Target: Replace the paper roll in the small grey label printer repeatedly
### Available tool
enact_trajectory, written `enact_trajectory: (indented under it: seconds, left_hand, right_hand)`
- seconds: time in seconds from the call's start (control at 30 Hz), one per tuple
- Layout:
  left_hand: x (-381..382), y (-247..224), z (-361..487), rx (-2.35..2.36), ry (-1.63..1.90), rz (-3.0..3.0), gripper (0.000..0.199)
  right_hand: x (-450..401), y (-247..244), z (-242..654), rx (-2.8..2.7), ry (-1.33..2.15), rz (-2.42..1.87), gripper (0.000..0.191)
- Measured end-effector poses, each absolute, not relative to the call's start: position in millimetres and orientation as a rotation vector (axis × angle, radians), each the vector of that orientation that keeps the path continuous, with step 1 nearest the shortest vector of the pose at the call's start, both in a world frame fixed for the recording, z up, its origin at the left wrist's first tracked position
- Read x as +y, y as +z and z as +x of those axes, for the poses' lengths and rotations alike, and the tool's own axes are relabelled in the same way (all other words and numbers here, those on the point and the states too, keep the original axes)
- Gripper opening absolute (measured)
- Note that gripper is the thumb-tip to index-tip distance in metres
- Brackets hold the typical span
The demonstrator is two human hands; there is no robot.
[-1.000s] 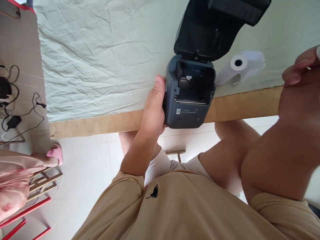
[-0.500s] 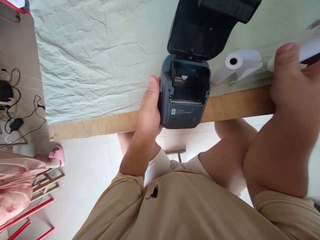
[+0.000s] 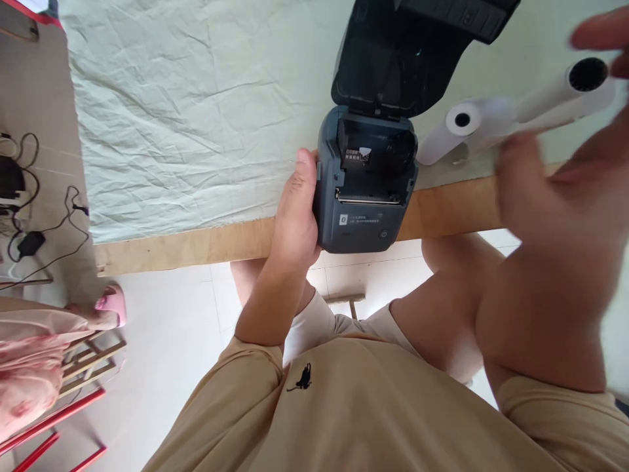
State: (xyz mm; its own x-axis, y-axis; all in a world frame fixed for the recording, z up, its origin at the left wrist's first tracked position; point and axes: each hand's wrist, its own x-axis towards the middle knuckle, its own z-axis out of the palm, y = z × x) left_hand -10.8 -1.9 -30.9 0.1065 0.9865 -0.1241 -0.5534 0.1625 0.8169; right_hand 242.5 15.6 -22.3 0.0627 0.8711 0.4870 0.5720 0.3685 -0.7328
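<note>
My left hand (image 3: 297,206) grips the left side of a dark blue-grey label printer (image 3: 361,226), with the thumb along its edge. The printer's black lid (image 3: 388,59) is swung open, baring a paper bay with no roll in it. To its right lies a small white paper roll (image 3: 439,141). Beyond that, a larger white paper roll (image 3: 545,99) with a black core end rests on the cloth. My right hand (image 3: 560,190), blurred, is open beside this larger roll, thumb and fingers spread apart; part of it passes out of the frame.
A pale green wrinkled cloth (image 3: 196,118) covers the table, whose wooden edge (image 3: 221,242) runs along the front. Black cables and an adapter (image 3: 31,244) lie at far left. Another person's pink slipper (image 3: 114,305) and a wooden rack (image 3: 93,360) are at lower left.
My right hand has let go of the larger paper roll, which now lies beside the small roll, and its fingers have spread. My left hand and the printer are almost unmoved.
</note>
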Motion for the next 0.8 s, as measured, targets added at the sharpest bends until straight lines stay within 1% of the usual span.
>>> enact_trajectory:
  seconds: [0.03,0.1,0.2,0.3,0.43,0.47,0.57,0.6,0.7,0.77,0.8]
  left_hand:
    - [-2,-32,-11,0.790,1.283,0.702,0.058]
    - [-2,-33,-12,0.791,1.275,0.715,0.058]
    - [-2,-34,-11,0.786,1.269,0.716,0.058]
    - [-2,-32,-11,0.798,1.273,0.714,0.058]
    - [-3,-31,-12,0.816,1.234,0.681,0.055]
    - [-3,-31,-12,0.821,1.215,0.670,0.054]
    - [-3,-30,-13,0.826,1.193,0.665,0.053]
    - [-3,-30,-13,0.827,1.193,0.669,0.053]
    - [-5,-26,-13,0.861,1.210,0.695,0.050]
    - [-6,-23,-13,0.876,1.212,0.735,0.042]
    - [-6,-22,-14,0.881,1.210,0.753,0.037]
  right_hand:
    - [16,-20,234,-1.822,0.238,-1.280,0.060]
    - [20,-21,222,-2.059,0.071,-1.282,0.063]
    - [28,-29,215,-2.028,0.034,-1.485,0.056]
    - [27,-34,215,-1.965,0.113,-1.492,0.052]
    - [18,-33,212,-1.867,0.315,-1.371,0.069]
    - [17,-33,211,-1.892,0.315,-1.364,0.068]
    - [19,-36,212,-2.008,0.229,-1.350,0.053]
    - [21,-37,214,-2.028,0.203,-1.330,0.053]
    - [24,-39,222,-1.944,0.141,-1.207,0.060]
    - [20,-38,223,-1.816,0.243,-1.133,0.061]
    - [16,-37,221,-1.773,0.359,-1.133,0.056]
